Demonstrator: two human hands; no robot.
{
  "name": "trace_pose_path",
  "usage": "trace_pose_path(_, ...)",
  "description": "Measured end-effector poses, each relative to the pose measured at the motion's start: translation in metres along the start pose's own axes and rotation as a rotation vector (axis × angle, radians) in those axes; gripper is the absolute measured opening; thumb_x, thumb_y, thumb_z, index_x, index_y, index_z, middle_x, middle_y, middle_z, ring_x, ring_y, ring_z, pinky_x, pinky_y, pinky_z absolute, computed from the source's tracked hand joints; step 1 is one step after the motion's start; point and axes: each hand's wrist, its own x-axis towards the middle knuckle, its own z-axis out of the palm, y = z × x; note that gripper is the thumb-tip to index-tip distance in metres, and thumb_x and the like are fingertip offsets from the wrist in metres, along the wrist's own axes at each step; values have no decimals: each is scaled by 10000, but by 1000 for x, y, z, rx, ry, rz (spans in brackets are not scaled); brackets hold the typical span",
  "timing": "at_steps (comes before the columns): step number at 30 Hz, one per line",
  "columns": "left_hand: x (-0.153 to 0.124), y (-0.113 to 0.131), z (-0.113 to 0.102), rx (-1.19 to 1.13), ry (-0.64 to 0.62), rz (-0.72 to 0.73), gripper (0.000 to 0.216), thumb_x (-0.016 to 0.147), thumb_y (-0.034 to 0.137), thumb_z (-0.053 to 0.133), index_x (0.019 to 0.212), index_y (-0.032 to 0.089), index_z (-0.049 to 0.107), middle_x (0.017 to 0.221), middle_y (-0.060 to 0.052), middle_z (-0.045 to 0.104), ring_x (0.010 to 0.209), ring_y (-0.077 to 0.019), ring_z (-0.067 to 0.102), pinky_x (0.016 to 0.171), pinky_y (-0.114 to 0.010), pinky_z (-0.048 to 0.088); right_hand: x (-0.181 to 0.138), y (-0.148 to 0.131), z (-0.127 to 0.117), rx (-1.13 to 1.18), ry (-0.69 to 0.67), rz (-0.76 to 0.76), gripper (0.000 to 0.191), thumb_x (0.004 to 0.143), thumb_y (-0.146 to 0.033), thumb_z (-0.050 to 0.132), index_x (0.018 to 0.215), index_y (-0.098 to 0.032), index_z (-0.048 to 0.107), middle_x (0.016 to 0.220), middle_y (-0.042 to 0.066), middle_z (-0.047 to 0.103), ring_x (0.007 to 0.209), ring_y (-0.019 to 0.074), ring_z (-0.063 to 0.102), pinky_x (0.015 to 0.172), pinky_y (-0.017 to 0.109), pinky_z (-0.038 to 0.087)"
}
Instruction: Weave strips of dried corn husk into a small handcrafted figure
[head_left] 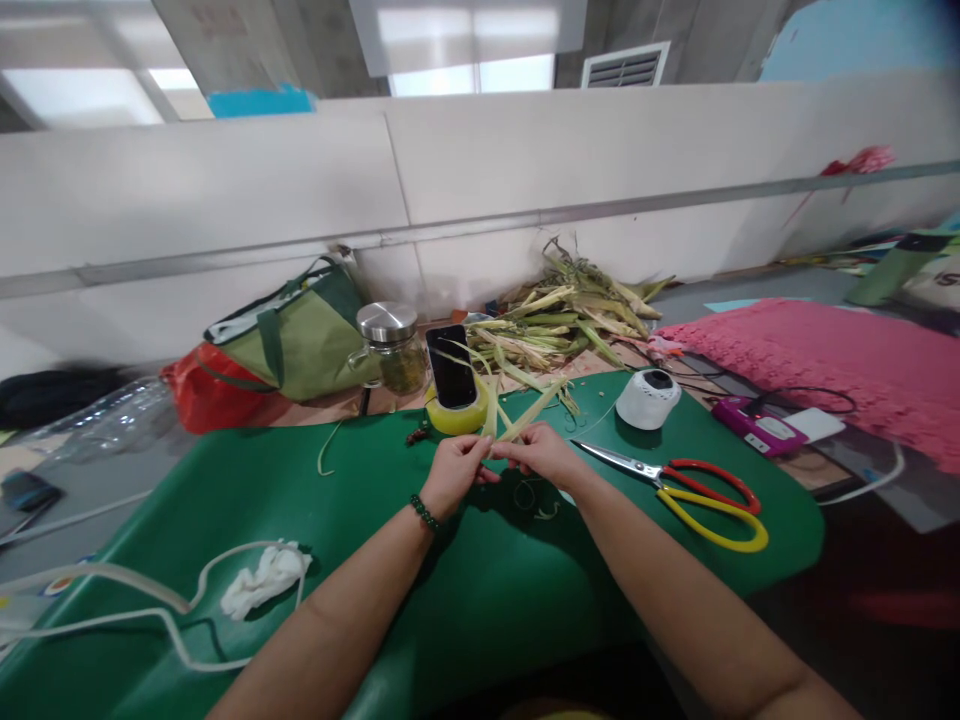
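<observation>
Pale yellow-green corn husk strips [531, 411] cross each other between my two hands, above a green mat [420, 600]. My left hand [457, 470], with a dark beaded bracelet at the wrist, pinches the strips from the left. From the right, my right hand [541, 455] grips them with thumb and fingers close together. The hands nearly touch; the exact hold at the fingertips is too small to make out. Just beyond stands a phone [451, 365] propped on a roll of yellow tape [456, 414]. Scissors [667, 485] with one red and one yellow handle lie open to the right.
A heap of corn husks [562, 305] lies against the wall. A white thread spool [647, 398] stands right of the phone. Further left are a lidded glass jar [391, 350] and a green bag [300, 335]. Crumpled tissue [266, 580] and white cable lie front left; a pink cushion [825, 365] sits right.
</observation>
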Motion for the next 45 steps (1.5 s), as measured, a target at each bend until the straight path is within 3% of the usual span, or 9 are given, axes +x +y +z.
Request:
trace_pose_path(9, 2, -6, -4, 16, -121, -21, 340, 641, 452, 731, 678, 115, 712, 573, -58, 686, 565, -161, 653, 525, -222, 463, 3, 8, -1, -143, -115, -39, 314, 582, -400, 742, 530, -115, 621, 429, -44, 491, 403, 50, 392, 396, 178, 275)
trace_pose_path(15, -2, -6, -3, -3, -178, -16, 461, 561, 543, 758, 712, 109, 725, 636, -94, 714, 610, -186, 674, 558, -242, 490, 5, 12, -3, -126, -103, -45, 265, 559, -366, 710, 569, -115, 626, 471, -41, 493, 444, 60, 388, 426, 190, 310)
trace_pose_path(20, -1, -7, 0, 36, -136, 23, 380, 604, 492, 746, 643, 117, 699, 580, -64, 699, 544, -172, 658, 528, -239, 490, 5, 14, -2, -147, -87, -75, 246, 591, -326, 673, 487, -129, 569, 465, -30, 493, 474, 73, 402, 435, 195, 295)
trace_pose_path(24, 4, -8, 1, 68, -66, 28, 280, 695, 376, 703, 595, 117, 668, 486, -45, 653, 487, -163, 638, 471, -222, 458, 7, 17, 2, -120, -87, -143, 231, 626, -337, 668, 555, -122, 624, 519, -8, 563, 530, 100, 484, 467, 192, 335)
trace_pose_path(27, 4, -7, 0, 85, -64, 43, 278, 708, 373, 689, 601, 118, 671, 475, -41, 646, 474, -161, 632, 455, -219, 447, 7, 16, 2, -98, -98, -112, 217, 622, -322, 672, 570, -115, 638, 498, -13, 555, 499, 90, 469, 452, 191, 322)
trace_pose_path(36, -6, 2, -6, 112, -236, -55, 447, 583, 557, 727, 664, 118, 706, 590, -81, 705, 573, -176, 665, 518, -224, 466, 0, 8, -3, 1, -177, -48, 131, 538, -248, 679, 565, -125, 642, 497, -27, 563, 478, 78, 453, 456, 195, 326)
trace_pose_path(40, -7, 5, -7, 159, -265, -2, 415, 578, 520, 741, 679, 118, 719, 634, -84, 717, 586, -166, 658, 536, -221, 463, -2, 6, -4, -45, -138, 7, 167, 545, -257, 679, 485, -131, 589, 444, -32, 521, 436, 60, 391, 413, 189, 264)
trace_pose_path(45, -8, 6, -6, 166, -262, 16, 371, 603, 499, 730, 635, 130, 704, 618, -76, 708, 567, -167, 652, 511, -220, 451, -1, 7, 0, 1, -156, -31, 147, 547, -258, 689, 575, -125, 632, 511, -20, 571, 500, 87, 473, 467, 199, 330)
